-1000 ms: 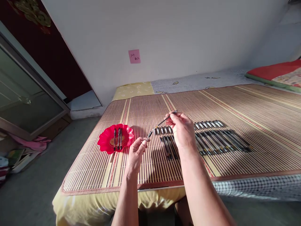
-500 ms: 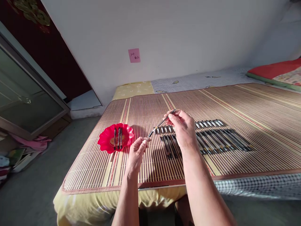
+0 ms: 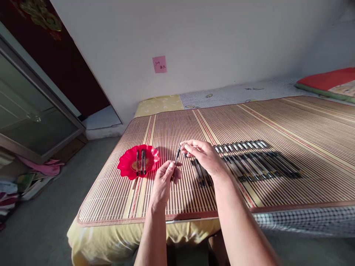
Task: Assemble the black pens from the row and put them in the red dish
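My left hand (image 3: 165,177) is closed around a dark pen barrel (image 3: 178,155), which stands tilted with its upper end toward my right hand. My right hand (image 3: 203,157) pinches at that upper end, where the pen refill sits mostly inside the barrel; the fingers partly hide its tip. On the mat under and beyond my right wrist lie a row of short pen caps (image 3: 244,146) and several long dark pen parts (image 3: 257,166). To the left, a red scalloped plate (image 3: 122,164) holds three capped pens (image 3: 143,162).
A striped bamboo mat (image 3: 111,195) covers the bed, whose yellow sheet (image 3: 91,240) hangs over the front edge. A pink note (image 3: 159,64) is stuck to the wall. Folded red bedding (image 3: 324,78) lies at the far right. On the left is a glass-panelled door (image 3: 30,107).
The refill has slid down into the barrel, so its long exposed length has gone. My right hand has come down and left, close to my left hand.
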The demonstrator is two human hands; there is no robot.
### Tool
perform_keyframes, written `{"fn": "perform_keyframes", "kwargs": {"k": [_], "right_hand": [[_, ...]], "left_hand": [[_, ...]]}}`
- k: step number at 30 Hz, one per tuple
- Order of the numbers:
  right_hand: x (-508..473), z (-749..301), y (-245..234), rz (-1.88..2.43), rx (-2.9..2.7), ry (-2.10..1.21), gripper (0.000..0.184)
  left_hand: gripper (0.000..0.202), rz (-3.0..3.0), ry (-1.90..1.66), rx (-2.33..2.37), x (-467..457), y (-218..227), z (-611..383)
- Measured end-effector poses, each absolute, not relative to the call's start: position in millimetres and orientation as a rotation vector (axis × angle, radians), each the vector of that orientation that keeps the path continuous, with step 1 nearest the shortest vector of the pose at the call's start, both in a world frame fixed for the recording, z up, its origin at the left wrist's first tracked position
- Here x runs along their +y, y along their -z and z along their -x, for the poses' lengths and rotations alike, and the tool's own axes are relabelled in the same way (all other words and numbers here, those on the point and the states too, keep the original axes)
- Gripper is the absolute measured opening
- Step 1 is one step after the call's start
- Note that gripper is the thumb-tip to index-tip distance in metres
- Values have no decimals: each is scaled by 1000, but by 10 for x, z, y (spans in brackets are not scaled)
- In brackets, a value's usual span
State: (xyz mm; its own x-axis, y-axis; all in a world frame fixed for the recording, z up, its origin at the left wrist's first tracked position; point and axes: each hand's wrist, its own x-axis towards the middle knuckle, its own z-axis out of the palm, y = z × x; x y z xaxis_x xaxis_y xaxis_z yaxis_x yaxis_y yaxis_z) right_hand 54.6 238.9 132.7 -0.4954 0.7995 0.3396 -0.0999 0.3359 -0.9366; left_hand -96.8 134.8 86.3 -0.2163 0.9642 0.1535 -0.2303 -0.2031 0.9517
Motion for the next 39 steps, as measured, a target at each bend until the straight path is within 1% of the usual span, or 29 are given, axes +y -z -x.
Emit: {"fn": "perform_keyframes", "kwargs": {"k": [3, 6, 8, 15, 22, 24, 27, 29, 35, 37, 39], "right_hand": [[2373, -524, -1319, 614, -1754, -1373, 26], [2348, -498, -1331, 603, -1669, -1428, 29], [2341, -488, -1338, 594, -1609, -1442, 30], [2360, -484, -1335, 600, -1612, -1455, 26], [2379, -520, -1328, 747, -1615, -1353, 38], [2375, -542, -1335, 695, -1626, -1387, 36], [2376, -559, -1341, 632, -1629, -1457, 26], [2383, -556, -1336, 639, -1620, -1486, 23], [2403, -551, -1296, 723, -1589, -1442, 34], [2398, -558, -1294, 685, -1608, -1455, 33], [2390, -561, -1301, 657, -1623, -1473, 28]], "left_hand": [[36, -985, -1612, 1014, 1347, -873, 958], [37, -972, -1597, 1018, 1345, -877, 955], [37, -981, -1572, 1029, 1343, -871, 959], [35, -1010, -1523, 1019, 1342, -836, 966], [32, -1020, -1496, 993, 1349, -843, 951], [32, -1022, -1495, 995, 1348, -846, 942], [33, -1024, -1493, 989, 1345, -853, 926], [33, -1025, -1487, 985, 1343, -858, 916], [31, -1036, -1477, 985, 1349, -856, 908], [31, -1037, -1478, 985, 1349, -849, 914], [33, -1036, -1477, 981, 1348, -843, 919]]}}
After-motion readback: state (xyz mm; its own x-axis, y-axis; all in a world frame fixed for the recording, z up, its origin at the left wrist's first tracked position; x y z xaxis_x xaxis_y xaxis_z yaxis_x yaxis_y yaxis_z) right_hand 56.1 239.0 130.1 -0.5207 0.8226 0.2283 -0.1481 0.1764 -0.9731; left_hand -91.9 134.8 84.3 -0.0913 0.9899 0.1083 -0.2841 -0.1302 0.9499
